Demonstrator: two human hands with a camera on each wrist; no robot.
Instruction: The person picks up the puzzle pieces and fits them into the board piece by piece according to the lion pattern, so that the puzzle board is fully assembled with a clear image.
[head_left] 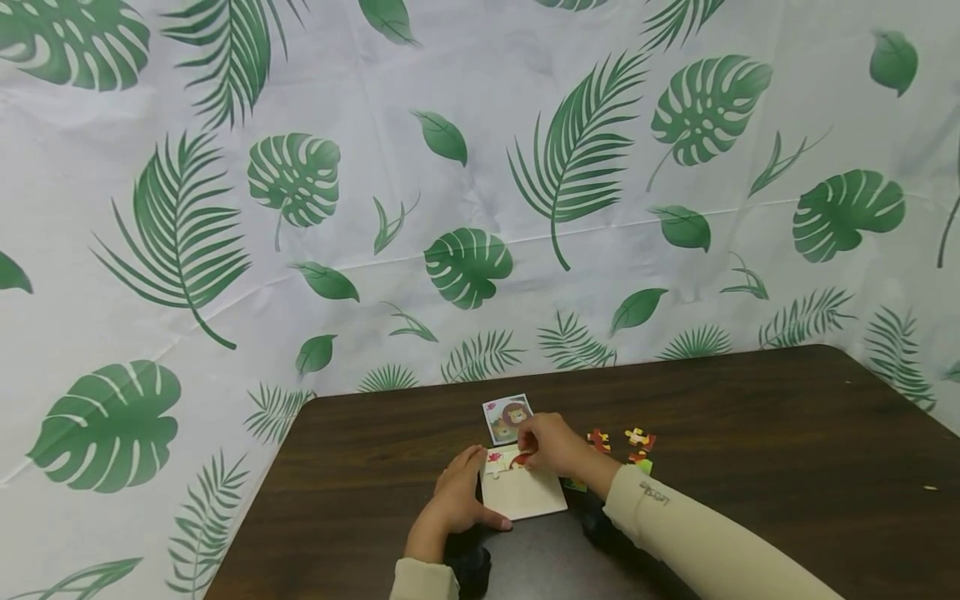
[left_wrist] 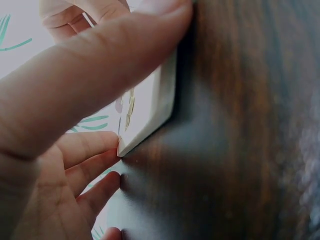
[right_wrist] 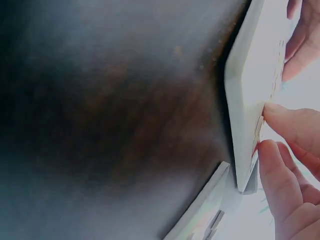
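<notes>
Head view: step in hand reads as jigsaw fitting, far row; next move likely calls for lining up edges, then a flat press. Left to right: left hand (head_left: 454, 493) spread, fingers at the left edge and thumb at the near edge of the board (head_left: 525, 497), steadying without gripping; lion card (head_left: 503, 418) just beyond; right hand (head_left: 553, 443) nearly closed, pinching a reddish piece (head_left: 517, 461) at the board's far side; loose pieces (head_left: 640, 439) farther right.

I log a pale cream, square wooden puzzle board (head_left: 525, 497), with loose interlocking jigsaw pieces (head_left: 640, 439) in red, yellow and green. Dark brown wood-grain tabletop (head_left: 750, 450); white fabric backdrop (head_left: 375, 325) printed with green leaves; beige cloth right sleeve (head_left: 705, 529) bearing dark lettering.
</notes>
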